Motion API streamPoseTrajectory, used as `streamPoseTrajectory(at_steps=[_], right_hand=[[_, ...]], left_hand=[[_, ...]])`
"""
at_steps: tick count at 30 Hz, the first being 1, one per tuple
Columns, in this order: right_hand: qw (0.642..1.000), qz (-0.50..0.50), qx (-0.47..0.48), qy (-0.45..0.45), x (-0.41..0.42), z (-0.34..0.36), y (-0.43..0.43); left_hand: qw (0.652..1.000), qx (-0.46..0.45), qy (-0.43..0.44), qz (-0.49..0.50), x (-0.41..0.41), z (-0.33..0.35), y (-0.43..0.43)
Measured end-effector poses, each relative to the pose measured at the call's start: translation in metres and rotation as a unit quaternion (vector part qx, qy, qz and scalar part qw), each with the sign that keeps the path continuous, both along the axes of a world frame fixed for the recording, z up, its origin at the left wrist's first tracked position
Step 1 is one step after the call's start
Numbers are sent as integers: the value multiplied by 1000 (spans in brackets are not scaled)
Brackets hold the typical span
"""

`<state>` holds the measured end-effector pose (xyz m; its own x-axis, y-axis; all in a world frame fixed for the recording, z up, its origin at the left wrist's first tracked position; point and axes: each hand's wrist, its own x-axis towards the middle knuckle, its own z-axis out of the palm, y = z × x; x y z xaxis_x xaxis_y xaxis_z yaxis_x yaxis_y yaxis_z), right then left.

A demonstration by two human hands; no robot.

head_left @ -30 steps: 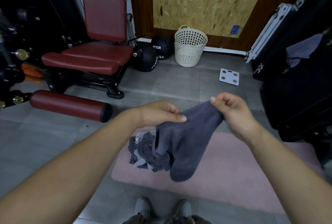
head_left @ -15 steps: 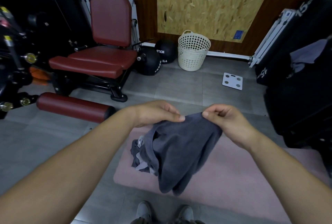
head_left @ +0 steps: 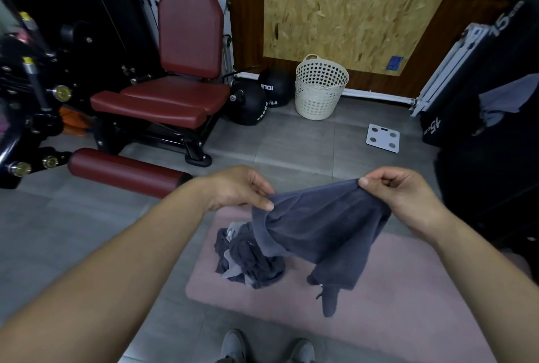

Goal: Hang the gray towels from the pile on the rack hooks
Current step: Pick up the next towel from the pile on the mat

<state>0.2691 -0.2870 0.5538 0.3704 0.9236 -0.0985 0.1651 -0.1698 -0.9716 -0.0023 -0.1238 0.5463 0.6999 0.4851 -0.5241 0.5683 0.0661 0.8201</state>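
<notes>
Gray towel (head_left: 320, 231), seemingly terry, sags rumpled; left hand (head_left: 239, 187) and right hand (head_left: 402, 196) pinch its top edge.

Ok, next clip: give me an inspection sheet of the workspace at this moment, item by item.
Surface: gray tiled floor with a pink mat in front of the person's feet.
Job's things: one gray towel held up over the mat; pile of gray towels lies on the mat; a gray cloth hangs at far right, hooks not discernible.
Clutter: white basket, white scale, black medicine balls on the floor.
Hands: left hand and right hand each pinch the towel's top edge.
Cables: nothing seen.
Surroundings: red padded exercise machine, chipboard panel on the wall.
</notes>
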Motion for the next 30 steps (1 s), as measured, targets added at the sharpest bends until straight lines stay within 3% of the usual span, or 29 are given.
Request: streamPoseTrajectory(at_steps=[13, 19, 23, 26, 30], right_hand=[[999, -28, 8, -18, 11, -3, 4], [999, 9, -8, -44, 5, -2, 7], [989, 94, -56, -101, 2, -3, 5], [984, 105, -87, -112, 10, -2, -1], [983, 84, -110, -118, 26, -5, -11]], left_hand=[[957, -62, -205, 195, 24, 21, -1], [939, 167, -171, 247, 32, 35, 12], [912, 236, -167, 293, 34, 42, 16], [873, 264, -179, 368, 29, 40, 22], [784, 302, -155, 519, 4, 35, 36]])
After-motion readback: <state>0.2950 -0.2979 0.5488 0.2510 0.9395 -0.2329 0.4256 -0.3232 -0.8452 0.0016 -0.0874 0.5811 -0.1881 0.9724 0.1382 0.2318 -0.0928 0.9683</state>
